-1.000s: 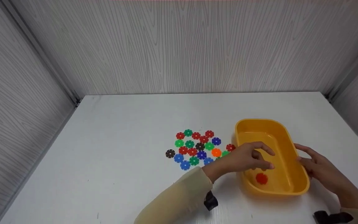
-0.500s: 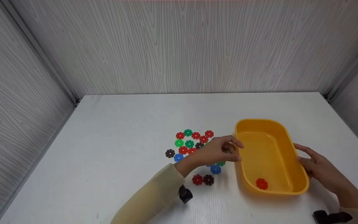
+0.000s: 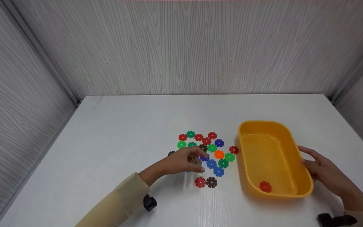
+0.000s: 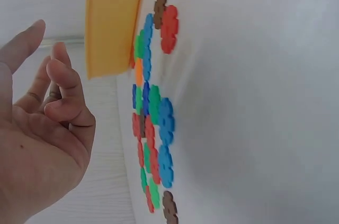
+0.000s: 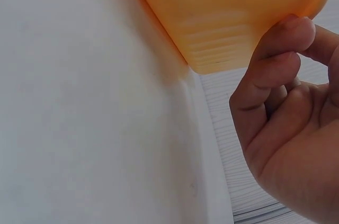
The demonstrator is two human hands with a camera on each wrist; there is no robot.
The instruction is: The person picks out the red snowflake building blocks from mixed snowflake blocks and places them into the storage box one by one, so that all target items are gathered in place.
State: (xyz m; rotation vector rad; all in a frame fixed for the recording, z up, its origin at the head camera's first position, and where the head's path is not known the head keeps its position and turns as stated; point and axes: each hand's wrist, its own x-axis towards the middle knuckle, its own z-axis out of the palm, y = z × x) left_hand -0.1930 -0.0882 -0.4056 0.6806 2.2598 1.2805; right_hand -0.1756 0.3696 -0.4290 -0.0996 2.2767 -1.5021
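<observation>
My left hand [image 3: 181,162] hovers over the left part of a cluster of flower-shaped plastic discs, thumb and forefinger apart. Nothing sits in its grasp in the left wrist view, where the loosely bent fingers [image 4: 69,83] show. Beneath it lie red, green, brown and blue discs, some hidden by the hand in the head view. A yellow plastic bin [image 3: 265,154] stands to the right, with one red disc [image 3: 265,186] on its floor. Against the bin's right outer wall rests my right hand [image 3: 329,173], fingertips [image 5: 302,32] touching the plastic, fingers loosely bent.
An orange disc [image 3: 219,154] lies among the cluster, and a dark red disc [image 3: 233,149] is close beside the bin's left wall. A red disc [image 3: 200,182] and a brown disc [image 3: 211,182] lie nearer the front. A pale wood-grain panel [image 3: 181,47] rises behind the white table [image 3: 121,126].
My left hand has moved left from above the bin to over the discs. The red disc in the bin has dropped slightly toward the front. The right hand has stayed in place.
</observation>
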